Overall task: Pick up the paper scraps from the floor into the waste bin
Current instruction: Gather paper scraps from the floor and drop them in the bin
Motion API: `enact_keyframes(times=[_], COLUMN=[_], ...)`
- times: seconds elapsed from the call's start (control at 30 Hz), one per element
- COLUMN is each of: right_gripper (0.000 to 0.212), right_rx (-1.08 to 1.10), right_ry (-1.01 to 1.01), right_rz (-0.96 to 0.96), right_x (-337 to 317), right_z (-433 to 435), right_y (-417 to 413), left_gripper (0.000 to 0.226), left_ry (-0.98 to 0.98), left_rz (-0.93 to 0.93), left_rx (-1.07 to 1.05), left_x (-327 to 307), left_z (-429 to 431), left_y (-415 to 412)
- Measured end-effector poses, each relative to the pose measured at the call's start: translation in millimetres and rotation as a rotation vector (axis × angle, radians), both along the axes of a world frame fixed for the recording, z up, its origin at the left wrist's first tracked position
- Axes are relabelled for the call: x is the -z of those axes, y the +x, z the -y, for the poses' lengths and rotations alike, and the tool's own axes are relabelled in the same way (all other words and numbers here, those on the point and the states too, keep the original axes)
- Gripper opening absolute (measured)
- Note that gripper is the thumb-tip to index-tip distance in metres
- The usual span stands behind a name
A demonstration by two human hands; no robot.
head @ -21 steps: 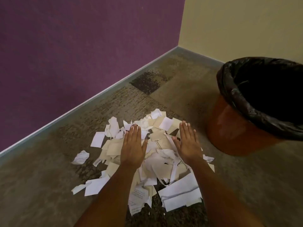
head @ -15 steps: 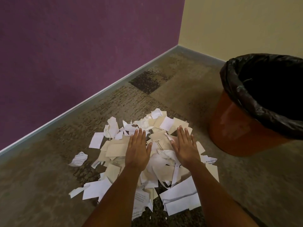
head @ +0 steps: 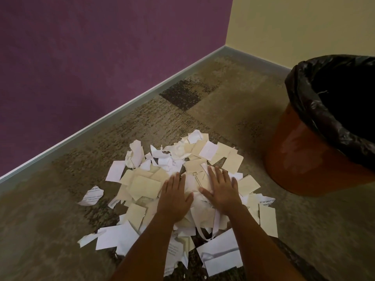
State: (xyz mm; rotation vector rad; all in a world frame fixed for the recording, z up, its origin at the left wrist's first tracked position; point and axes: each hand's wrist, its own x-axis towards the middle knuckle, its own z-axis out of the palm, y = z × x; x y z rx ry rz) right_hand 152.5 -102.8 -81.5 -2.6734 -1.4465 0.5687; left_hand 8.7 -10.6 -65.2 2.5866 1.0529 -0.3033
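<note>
Nearer each other than before, the left hand [head: 175,199] and right hand [head: 222,192] press flat, fingers straight, gripping nothing, on the paper scraps [head: 232,162] heaped on the floor [head: 253,126]; the waste bin [head: 300,159] stands apart, rightward.

Bare carpet [head: 253,138] lies open between the scraps [head: 146,185] and the bin [head: 300,159] at right, and the bin's mouth gapes wide inside its black liner [head: 316,122]. The bin's orange side rises well above the scraps. The purple wall [head: 101,57] closes the left and the yellow wall [head: 304,27] the far side, both well apart from the scraps, with open carpet all round them.
</note>
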Motion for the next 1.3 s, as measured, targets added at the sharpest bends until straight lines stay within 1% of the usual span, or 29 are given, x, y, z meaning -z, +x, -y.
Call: enact_keyframes(times=[0.13,0.23,0.33,0.43,0.5,0.57,0.6,0.63,0.7,0.77,0.9,1.0,1.07,1.13,1.2,1.3], right_gripper=[0.074,0.072,0.062,0.054,0.050,0.046,0.045,0.046,0.052,0.057,0.058,0.052,0.042,0.032,0.032,0.035], right_rx=[-0.048,-0.078,-0.097,-0.093,-0.068,-0.069,-0.076,-0.075,-0.059,-0.068,-0.061,-0.026,-0.007,0.031,0.075,0.140], right_ry=[-0.029,-0.059,-0.068,-0.001,0.094,0.223,0.258,0.250,0.271,0.298,0.341,0.381,0.443,0.468,0.478,0.574], right_rz=[0.081,0.116,0.124,0.140,0.145,0.176,0.193,0.224,0.234,0.227,0.224,0.242,0.246,0.246,0.219,0.121], right_x=[-5,-11,-18,-26,-30,-33,-33,-31,-27,-27,-30,-34,-37,-43,-50,-61], right_z=[-7,-9,-13,-13,-10,-6,-4,-2,2,5,7,5,3,0,-3,-8], right_y=[1,-1,2,6,10,11,12,15,18,20,19,18,18,17,15,14], left_gripper=[0.070,0.067,0.069,0.084,0.100,0.105,0.105,0.105,0.107,0.108,0.104,0.097,0.086,0.069,0.055,0.054], left_ry=[0.014,0.044,0.057,-0.015,-0.065,-0.060,-0.059,-0.066,-0.097,-0.132,-0.169,-0.210,-0.248,-0.285,-0.345,-0.454], left_rz=[0.019,-0.003,-0.008,-0.021,-0.058,-0.108,-0.134,-0.156,-0.185,-0.186,-0.169,-0.137,-0.073,0.024,0.145,0.326], left_rx=[-0.040,-0.065,-0.081,-0.095,-0.122,-0.147,-0.165,-0.187,-0.231,-0.271,-0.354,-0.404,-0.453,-0.511,-0.567,-0.675], left_x=[-5,-7,-10,-16,-20,-23,-24,-26,-29,-30,-30,-29,-28,-29,-31,-38], left_z=[0,2,0,-5,-5,-5,-5,-6,-8,-12,-15,-14,-13,-12,-13,-15], left_y=[8,18,25,32,38,46,49,52,57,60,60,59,60,59,57,55])
